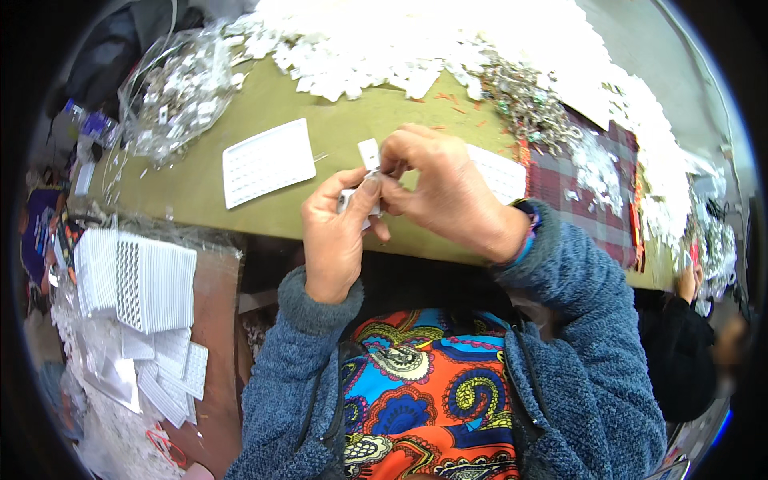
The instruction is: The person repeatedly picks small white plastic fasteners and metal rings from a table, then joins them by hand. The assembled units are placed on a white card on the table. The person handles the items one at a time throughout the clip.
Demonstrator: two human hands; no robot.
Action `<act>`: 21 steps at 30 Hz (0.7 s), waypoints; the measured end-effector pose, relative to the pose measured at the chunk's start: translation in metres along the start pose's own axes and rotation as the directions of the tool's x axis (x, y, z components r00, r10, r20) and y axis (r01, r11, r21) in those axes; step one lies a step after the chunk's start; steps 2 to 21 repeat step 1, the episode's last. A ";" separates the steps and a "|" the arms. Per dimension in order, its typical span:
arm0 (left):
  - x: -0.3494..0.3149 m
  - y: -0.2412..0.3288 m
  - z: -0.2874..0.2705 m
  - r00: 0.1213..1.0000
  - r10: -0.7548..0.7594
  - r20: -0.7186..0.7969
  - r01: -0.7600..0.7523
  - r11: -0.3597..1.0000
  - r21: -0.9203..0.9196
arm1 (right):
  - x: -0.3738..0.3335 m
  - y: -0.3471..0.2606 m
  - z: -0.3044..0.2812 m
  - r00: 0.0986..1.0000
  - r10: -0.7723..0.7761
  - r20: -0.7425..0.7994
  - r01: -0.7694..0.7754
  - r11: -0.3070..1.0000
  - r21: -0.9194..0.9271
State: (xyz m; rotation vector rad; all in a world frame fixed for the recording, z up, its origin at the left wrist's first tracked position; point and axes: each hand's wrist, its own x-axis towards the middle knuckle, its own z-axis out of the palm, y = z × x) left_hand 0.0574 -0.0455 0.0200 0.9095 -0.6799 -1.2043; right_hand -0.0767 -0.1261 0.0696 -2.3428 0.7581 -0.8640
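My left hand [334,232] is closed around small white plastic pieces, thumb on top. One white piece [369,154] sticks up beyond its fingertips, and another white part [346,200] shows beside the thumb. From the right, my right hand [438,178] meets it with thumb and forefinger pinched at the same spot. Whatever lies between those right fingertips is too small and covered to make out. Left of my hands, a white tray [270,164] with rows of small pockets lies on the green tabletop [192,188]. A second white tray [498,172] is partly hidden behind my right hand.
White plastic parts [352,64] heap along the table's far side. Small metal pieces [532,100] lie beside a checked cloth [588,188]. A clear bag of parts [180,100] sits far left, stacked trays [156,280] below it. Another person's hand [688,280] shows far right.
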 end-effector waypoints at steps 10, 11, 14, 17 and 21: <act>0.002 -0.003 0.006 0.999 -0.001 0.032 0.001 1.000 -0.001 | -0.005 -0.001 0.004 0.998 0.022 -0.050 -0.022 1.000 0.002; 0.002 -0.003 0.006 0.999 -0.001 0.032 0.001 1.000 -0.001 | -0.005 -0.001 0.004 0.998 0.022 -0.050 -0.022 1.000 0.002; 0.002 -0.003 0.006 0.999 -0.001 0.032 0.001 1.000 -0.001 | -0.005 -0.001 0.004 0.998 0.022 -0.050 -0.022 1.000 0.002; 0.002 -0.003 0.006 0.999 -0.001 0.032 0.001 1.000 -0.001 | -0.005 -0.001 0.004 0.998 0.022 -0.050 -0.022 1.000 0.002; 0.002 -0.003 0.006 0.999 -0.001 0.032 0.001 1.000 -0.001 | -0.005 -0.001 0.004 0.998 0.022 -0.050 -0.022 1.000 0.002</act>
